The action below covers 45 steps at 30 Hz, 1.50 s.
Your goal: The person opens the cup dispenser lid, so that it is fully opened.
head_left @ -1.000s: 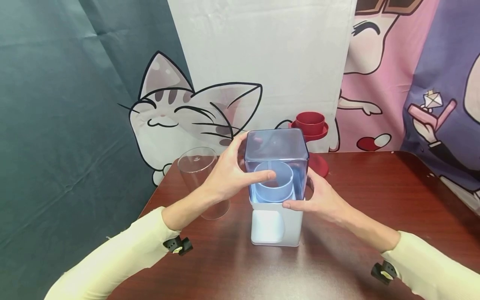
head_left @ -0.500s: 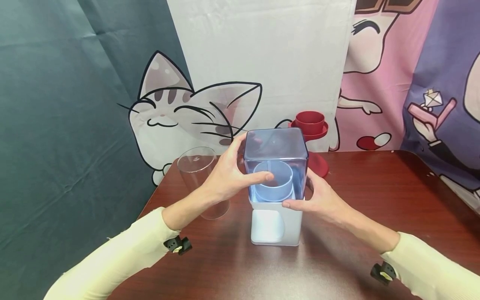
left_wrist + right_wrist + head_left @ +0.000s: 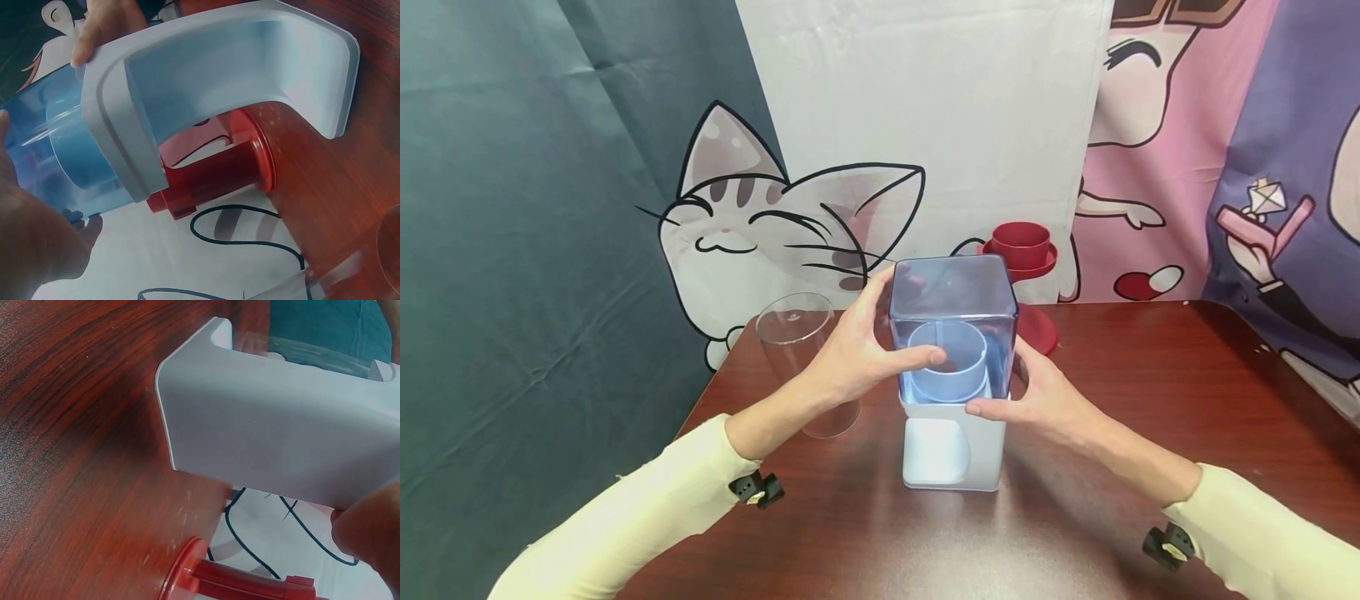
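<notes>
Two hands are busy: the left hand [image 3: 857, 354] grips a blue see-through box [image 3: 953, 287], and the right hand [image 3: 1041, 396] holds lower, where the box meets its white stand [image 3: 951, 454]. The box sits on top of the stand, right between the hands. Together they point straight up, taller than wide, on the brown table [image 3: 1157, 392]. The left thumb lies across the box's near face, spread away from the fingers wrapped round its left side. The right thumb presses at the line where box and stand meet, so the right hand is nearer that line. A round blue cup [image 3: 958, 385] shows inside the box. Off to the left is a clear tube [image 3: 786, 350]; behind, to the right, is a red stand [image 3: 1021, 248].

From the head, the stand's front looks nearly flat, but the left wrist view shows a big scoop, like a letter C. The right wrist view shows the stand's smooth side, with a fingertip at its edge. I can't tell how the other right fingers lie.
</notes>
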Each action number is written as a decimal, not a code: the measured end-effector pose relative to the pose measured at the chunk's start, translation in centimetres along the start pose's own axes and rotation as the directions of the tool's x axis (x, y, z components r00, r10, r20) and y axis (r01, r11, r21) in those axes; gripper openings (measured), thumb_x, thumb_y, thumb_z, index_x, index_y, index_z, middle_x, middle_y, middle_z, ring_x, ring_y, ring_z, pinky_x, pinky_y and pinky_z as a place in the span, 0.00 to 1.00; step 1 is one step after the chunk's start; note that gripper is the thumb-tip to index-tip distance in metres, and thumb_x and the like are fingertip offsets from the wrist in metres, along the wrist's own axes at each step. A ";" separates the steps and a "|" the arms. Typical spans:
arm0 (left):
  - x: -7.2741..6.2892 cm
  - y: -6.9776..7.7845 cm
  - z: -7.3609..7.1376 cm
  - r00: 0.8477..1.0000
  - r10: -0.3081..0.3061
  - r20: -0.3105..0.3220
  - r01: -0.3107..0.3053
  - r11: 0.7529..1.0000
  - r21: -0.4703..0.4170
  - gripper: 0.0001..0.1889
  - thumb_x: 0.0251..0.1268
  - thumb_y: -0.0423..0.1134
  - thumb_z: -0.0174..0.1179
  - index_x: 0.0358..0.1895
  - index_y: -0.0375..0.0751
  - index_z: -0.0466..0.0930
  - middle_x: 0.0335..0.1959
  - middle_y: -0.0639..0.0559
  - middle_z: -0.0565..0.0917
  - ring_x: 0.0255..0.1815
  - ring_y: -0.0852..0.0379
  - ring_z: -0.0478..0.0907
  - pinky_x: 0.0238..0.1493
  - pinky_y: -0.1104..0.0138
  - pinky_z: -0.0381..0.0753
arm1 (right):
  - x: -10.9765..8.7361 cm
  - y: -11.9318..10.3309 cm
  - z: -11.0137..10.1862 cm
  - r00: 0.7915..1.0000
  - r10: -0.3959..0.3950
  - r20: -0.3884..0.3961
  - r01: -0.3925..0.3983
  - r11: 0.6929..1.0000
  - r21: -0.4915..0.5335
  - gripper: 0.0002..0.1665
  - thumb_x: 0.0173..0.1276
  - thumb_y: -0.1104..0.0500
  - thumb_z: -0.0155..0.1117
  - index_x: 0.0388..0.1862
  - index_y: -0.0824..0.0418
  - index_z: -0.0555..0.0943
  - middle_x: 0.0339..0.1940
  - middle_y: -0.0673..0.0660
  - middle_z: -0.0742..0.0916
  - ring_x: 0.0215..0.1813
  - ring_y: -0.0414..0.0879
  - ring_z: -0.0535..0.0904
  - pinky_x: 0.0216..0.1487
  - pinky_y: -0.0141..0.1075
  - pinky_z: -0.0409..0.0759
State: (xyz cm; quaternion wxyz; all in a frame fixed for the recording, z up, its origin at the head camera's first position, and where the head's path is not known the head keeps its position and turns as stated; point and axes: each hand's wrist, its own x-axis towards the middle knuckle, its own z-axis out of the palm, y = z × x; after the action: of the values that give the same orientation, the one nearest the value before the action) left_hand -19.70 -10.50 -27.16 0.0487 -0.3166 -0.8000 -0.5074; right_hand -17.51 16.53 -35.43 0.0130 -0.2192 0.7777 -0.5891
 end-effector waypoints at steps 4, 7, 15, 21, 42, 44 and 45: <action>-0.1 -0.2 -0.1 1.000 -0.004 0.005 0.004 1.000 -0.003 0.51 0.55 0.47 0.82 0.81 0.59 0.59 0.66 0.60 0.76 0.63 0.57 0.77 0.64 0.54 0.81 | 0.1 0.0 0.0 1.000 0.005 0.003 -0.005 1.000 0.003 0.53 0.61 0.57 0.83 0.81 0.54 0.64 0.69 0.58 0.80 0.69 0.58 0.76 0.60 0.36 0.84; 0.0 -0.3 -0.1 1.000 0.008 0.011 -0.008 1.000 -0.018 0.52 0.55 0.45 0.82 0.81 0.60 0.59 0.66 0.60 0.76 0.63 0.56 0.77 0.64 0.53 0.81 | 0.0 -0.1 -0.1 1.000 0.011 0.002 -0.011 1.000 0.007 0.53 0.62 0.57 0.83 0.81 0.54 0.63 0.70 0.59 0.79 0.69 0.59 0.77 0.59 0.37 0.85; 0.2 -0.8 -0.3 1.000 0.018 0.019 -0.018 1.000 -0.008 0.51 0.54 0.46 0.82 0.80 0.58 0.61 0.65 0.60 0.78 0.63 0.58 0.78 0.65 0.54 0.81 | 0.1 0.0 0.1 1.000 0.014 0.000 -0.014 1.000 0.020 0.54 0.61 0.58 0.83 0.81 0.55 0.62 0.70 0.59 0.78 0.68 0.61 0.76 0.58 0.37 0.86; 0.3 -0.9 -0.5 1.000 0.004 0.013 -0.005 0.997 0.081 0.46 0.55 0.53 0.80 0.76 0.54 0.66 0.63 0.62 0.80 0.59 0.60 0.81 0.61 0.58 0.84 | 0.1 0.2 0.2 1.000 0.006 -0.008 -0.006 1.000 0.019 0.54 0.61 0.58 0.83 0.81 0.55 0.62 0.70 0.59 0.78 0.68 0.60 0.76 0.57 0.37 0.86; 0.8 -0.8 -0.7 0.999 -0.039 0.011 0.038 0.997 0.068 0.40 0.54 0.51 0.82 0.69 0.51 0.72 0.59 0.61 0.83 0.61 0.62 0.82 0.67 0.61 0.80 | 0.0 0.5 0.3 1.000 0.000 -0.016 0.000 1.000 0.009 0.54 0.61 0.57 0.83 0.81 0.53 0.62 0.69 0.58 0.78 0.69 0.59 0.75 0.58 0.38 0.86; 0.8 -0.9 -0.7 0.999 -0.041 0.017 0.040 0.998 0.045 0.40 0.54 0.50 0.82 0.69 0.51 0.72 0.59 0.61 0.83 0.61 0.62 0.82 0.67 0.61 0.80 | 0.0 0.4 0.2 1.000 -0.001 -0.016 0.001 1.000 0.011 0.54 0.61 0.58 0.83 0.81 0.54 0.62 0.69 0.58 0.78 0.69 0.59 0.75 0.58 0.37 0.86; 0.8 -0.9 -0.7 0.999 -0.039 0.022 0.039 0.999 0.033 0.40 0.54 0.50 0.82 0.70 0.50 0.71 0.59 0.60 0.83 0.61 0.61 0.82 0.67 0.61 0.80 | 0.0 0.4 0.2 1.000 -0.002 -0.019 0.002 1.000 0.004 0.54 0.61 0.58 0.83 0.81 0.54 0.63 0.69 0.58 0.78 0.68 0.59 0.75 0.58 0.37 0.86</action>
State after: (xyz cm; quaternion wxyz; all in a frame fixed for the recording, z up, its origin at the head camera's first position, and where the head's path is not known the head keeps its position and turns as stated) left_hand -21.02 -10.93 -27.22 0.0348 -0.3057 -0.8146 -0.4917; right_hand -17.57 16.44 -35.87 0.0056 -0.2144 0.7762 -0.5928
